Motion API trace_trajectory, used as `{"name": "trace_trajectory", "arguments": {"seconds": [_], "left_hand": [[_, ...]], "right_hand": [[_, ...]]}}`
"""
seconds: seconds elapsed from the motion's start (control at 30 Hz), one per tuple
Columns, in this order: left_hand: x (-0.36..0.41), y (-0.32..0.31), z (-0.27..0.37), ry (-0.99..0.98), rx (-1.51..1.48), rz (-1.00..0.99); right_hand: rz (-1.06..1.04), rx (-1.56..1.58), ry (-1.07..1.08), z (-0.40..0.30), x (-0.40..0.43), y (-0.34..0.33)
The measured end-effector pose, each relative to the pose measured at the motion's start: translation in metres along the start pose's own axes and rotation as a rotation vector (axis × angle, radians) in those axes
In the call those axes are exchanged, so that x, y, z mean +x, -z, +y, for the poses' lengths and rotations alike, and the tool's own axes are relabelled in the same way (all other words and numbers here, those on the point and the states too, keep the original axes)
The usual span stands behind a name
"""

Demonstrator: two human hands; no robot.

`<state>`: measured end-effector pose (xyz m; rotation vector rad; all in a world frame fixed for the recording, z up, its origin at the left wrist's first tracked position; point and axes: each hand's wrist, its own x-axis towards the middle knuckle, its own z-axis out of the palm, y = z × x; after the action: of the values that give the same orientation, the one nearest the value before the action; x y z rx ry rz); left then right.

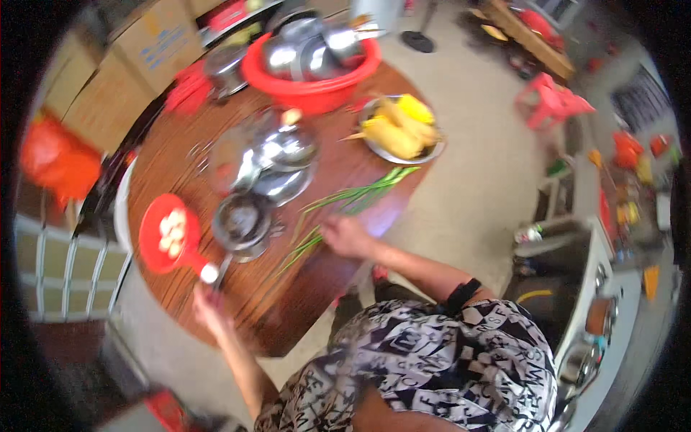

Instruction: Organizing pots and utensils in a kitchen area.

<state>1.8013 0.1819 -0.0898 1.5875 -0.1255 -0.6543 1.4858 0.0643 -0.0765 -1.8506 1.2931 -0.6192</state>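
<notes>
My right hand [345, 236] is closed over long green scallion stalks [305, 243] at the table's near edge. More scallions [372, 186] lie just beyond it. At the ends of two handles is my left hand [210, 309], too blurred to show whether it grips either one. One handle belongs to a red plastic dipper [148, 237] holding several pale pieces. The other is the dark handle of a small metal saucepan [242, 218], which sits on the table. Beyond the saucepan stand shiny metal bowls or lids [286, 186], blurred together.
The round wooden table [178, 140] carries a red basin [310, 97] full of metal pots, a metal pot [224, 70], and a bowl of corn cobs [399, 135] near the right edge. A pink stool [545, 102] stands on the floor. Cardboard boxes [156, 48] line the back left.
</notes>
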Motion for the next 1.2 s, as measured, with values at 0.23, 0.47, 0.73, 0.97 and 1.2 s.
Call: {"name": "trace_trajectory", "arguments": {"seconds": [0.23,0.47,0.73,0.97,1.2], "left_hand": [[-0.088,-0.012,-0.058,-0.068,0.137,-0.207],[-0.197,-0.100,-0.116,-0.110,0.404,-1.065],[-0.359,-0.233,-0.163,0.155,0.624,-1.429],[-0.500,-0.321,-0.192,0.052,0.903,-1.820],[-0.623,-0.450,-0.232,-0.072,1.100,-2.087]], "right_hand": [[-0.398,-0.170,0.042,0.042,-0.087,0.001],[-0.444,-0.288,0.079,0.059,-0.168,0.084],[-0.108,-0.265,-0.236,0.197,-0.298,0.199],[0.358,-0.272,-0.614,0.337,-0.445,0.270],[1.509,-0.368,-1.261,0.321,-0.659,0.371]]}}
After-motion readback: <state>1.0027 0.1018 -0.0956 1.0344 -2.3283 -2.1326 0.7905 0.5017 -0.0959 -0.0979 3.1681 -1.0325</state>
